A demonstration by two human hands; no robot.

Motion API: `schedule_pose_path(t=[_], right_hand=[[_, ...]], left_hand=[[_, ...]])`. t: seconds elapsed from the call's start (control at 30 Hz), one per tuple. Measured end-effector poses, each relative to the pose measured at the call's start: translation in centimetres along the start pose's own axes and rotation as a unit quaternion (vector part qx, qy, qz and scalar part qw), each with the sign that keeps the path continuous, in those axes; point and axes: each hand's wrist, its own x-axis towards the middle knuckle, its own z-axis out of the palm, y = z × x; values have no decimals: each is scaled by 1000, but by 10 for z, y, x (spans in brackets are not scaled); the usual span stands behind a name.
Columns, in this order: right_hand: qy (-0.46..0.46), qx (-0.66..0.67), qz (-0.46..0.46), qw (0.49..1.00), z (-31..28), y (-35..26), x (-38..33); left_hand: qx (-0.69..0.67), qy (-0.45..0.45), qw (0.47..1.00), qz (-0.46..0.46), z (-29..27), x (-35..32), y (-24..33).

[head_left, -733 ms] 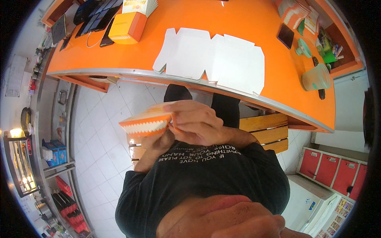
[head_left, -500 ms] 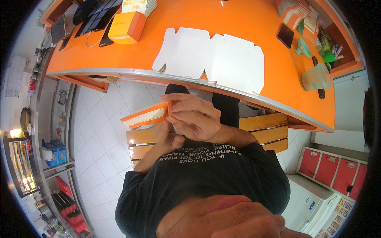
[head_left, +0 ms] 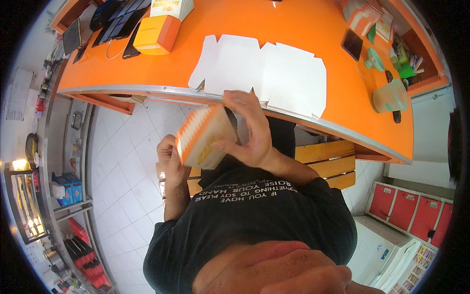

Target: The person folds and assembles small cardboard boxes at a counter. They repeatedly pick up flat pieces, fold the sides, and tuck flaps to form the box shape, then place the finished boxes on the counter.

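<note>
A small orange and white carton (head_left: 208, 142) with a scalloped pattern is held up in front of my chest, just off the table's near edge. It is slightly blurred and has opened out into a box shape. My left hand (head_left: 172, 158) pinches its left lower edge. My right hand (head_left: 252, 130) spans the right side, thumb on the printed face and fingers up by the top edge. Flat white carton blanks (head_left: 289, 81) lie in overlapping piles along the table's near edge, beyond my hands.
On the orange table (head_left: 142, 71), a formed orange box (head_left: 155, 35) stands at the far left, near phones or tablets (head_left: 117, 22). At the right are a phone (head_left: 352, 44), a translucent cup (head_left: 390, 96) and a green lid (head_left: 374, 59). A slatted wooden bench (head_left: 325, 152) is below.
The carton has turned from a narrow folded shape into an opened box. My left hand has shifted left along it, and my right hand has spread wider and risen.
</note>
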Motion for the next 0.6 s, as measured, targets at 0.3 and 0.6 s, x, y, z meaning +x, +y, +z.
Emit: schedule_pose_path(t=[0.3, 0.6], right_hand=[[-85, 113, 199, 970, -16, 11, -3], [-118, 46, 126, 984, -9, 0, 9]], left_hand=[[246, -26, 966, 80, 6, 12, 13], [387, -75, 916, 70, 20, 24, 42]])
